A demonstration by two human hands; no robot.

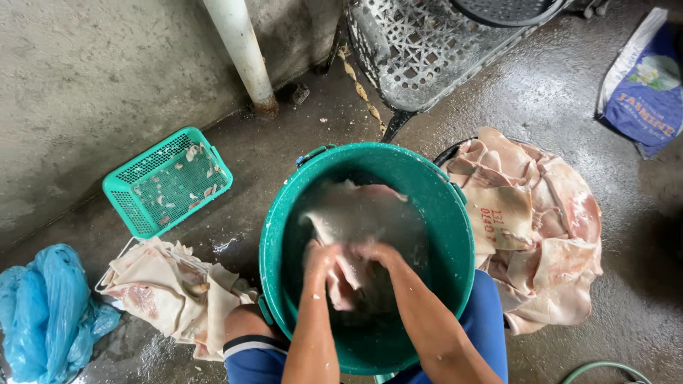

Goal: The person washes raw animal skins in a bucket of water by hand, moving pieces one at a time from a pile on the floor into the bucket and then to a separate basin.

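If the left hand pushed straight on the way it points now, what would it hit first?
The left hand points down and away into the green bucket, already gripping the pale slab of meat in the water. Pushing on, it would likely meet more of that slab first, then the bucket's far wall; depth under the water is unclear.

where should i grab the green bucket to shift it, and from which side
Probably the green bucket is best taken by its thick rolled rim at the left and right edges, from above: those stretches are bare, while both hands and the pale slab of meat fill the water-filled middle.
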